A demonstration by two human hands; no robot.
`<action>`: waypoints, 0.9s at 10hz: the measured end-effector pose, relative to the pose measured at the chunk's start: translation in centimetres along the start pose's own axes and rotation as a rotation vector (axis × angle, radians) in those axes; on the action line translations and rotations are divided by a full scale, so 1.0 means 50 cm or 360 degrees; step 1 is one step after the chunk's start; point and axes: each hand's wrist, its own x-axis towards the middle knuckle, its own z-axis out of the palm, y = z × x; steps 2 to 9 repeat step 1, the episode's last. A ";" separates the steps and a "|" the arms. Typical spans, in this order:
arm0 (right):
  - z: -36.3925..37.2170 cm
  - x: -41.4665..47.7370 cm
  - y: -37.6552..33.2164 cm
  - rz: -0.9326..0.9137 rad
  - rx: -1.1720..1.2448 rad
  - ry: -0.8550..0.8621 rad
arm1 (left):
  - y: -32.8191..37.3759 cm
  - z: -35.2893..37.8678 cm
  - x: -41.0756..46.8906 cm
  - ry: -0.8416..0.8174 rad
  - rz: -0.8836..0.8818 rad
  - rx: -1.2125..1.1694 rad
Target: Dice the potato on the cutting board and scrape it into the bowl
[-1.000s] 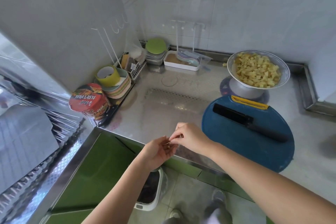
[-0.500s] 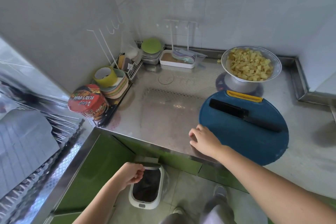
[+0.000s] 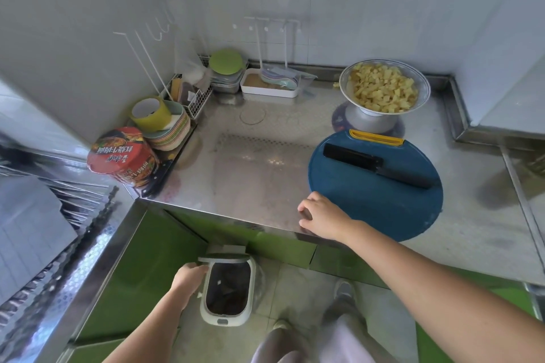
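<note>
Right hand (image 3: 324,216) slack on counter (image 3: 259,180) edge, left hand (image 3: 188,277) at bin (image 3: 225,322) — grip unclear — knife (image 3: 377,165) diagonal on board (image 3: 377,209), blade far-left

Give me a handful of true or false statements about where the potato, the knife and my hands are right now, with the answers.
1. The diced potato sits in the bowl. True.
2. The knife is held in the right hand. False: it lies on the cutting board, and that hand rests on the counter edge beside the board.
3. Potato pieces cover the cutting board. False: only the knife shows on it.
4. The left hand is down beside the floor bin. True.
5. The bin's lid is closed. False: it is open, and the bin's inside shows.
</note>
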 end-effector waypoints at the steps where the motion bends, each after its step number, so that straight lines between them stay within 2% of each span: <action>1: -0.001 -0.012 -0.001 0.0004 0.0027 -0.0020 | -0.001 -0.003 -0.009 0.0026 0.0102 0.0012; 9: -0.001 -0.012 -0.001 0.0004 0.0027 -0.0020 | -0.001 -0.003 -0.009 0.0026 0.0102 0.0012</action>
